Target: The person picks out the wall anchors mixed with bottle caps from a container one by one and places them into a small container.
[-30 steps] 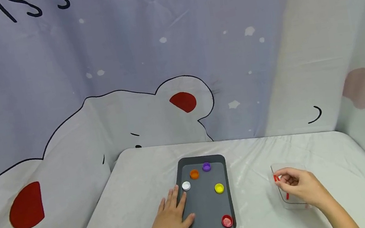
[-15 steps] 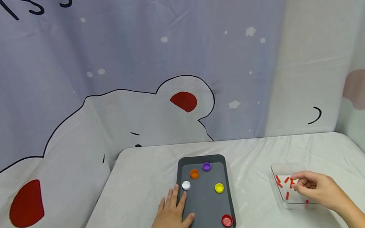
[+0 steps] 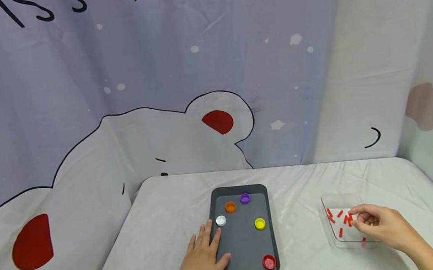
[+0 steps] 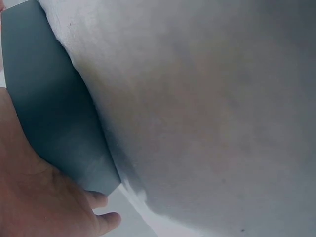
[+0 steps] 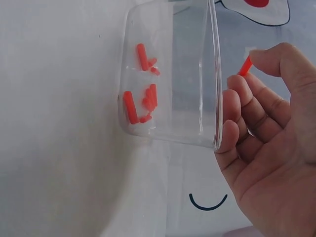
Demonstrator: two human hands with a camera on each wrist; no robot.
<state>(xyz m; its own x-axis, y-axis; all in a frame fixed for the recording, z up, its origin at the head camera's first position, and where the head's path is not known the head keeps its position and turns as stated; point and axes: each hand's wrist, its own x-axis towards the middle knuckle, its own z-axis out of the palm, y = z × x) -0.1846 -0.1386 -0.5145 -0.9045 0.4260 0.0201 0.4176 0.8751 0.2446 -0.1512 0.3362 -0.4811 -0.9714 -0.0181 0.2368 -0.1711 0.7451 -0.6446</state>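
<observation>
My right hand [image 3: 385, 225] is over the near right part of a clear plastic box [image 5: 190, 64]. Its thumb and forefinger pinch a short red stick [image 5: 246, 65]. Several more red sticks [image 5: 130, 107] lie scattered on the box floor. On the left, my left hand [image 3: 201, 264] rests with spread fingers over the left edge of a dark grey tray [image 3: 244, 246]. Its fingertips come close to a small white cap [image 3: 220, 220]. In the left wrist view, only part of that hand shows against the tray's outer side.
Also in the tray are an orange cap [image 3: 230, 207], a purple cap [image 3: 244, 199], a yellow cap [image 3: 260, 224] and a larger red cap [image 3: 269, 262]. A white cloth [image 3: 297, 234] covers the table. A printed curtain [image 3: 165, 68] hangs behind it.
My right hand has moved right from the box's left side, uncovering several red sticks that it hid before. My left hand and the tray have stayed put.
</observation>
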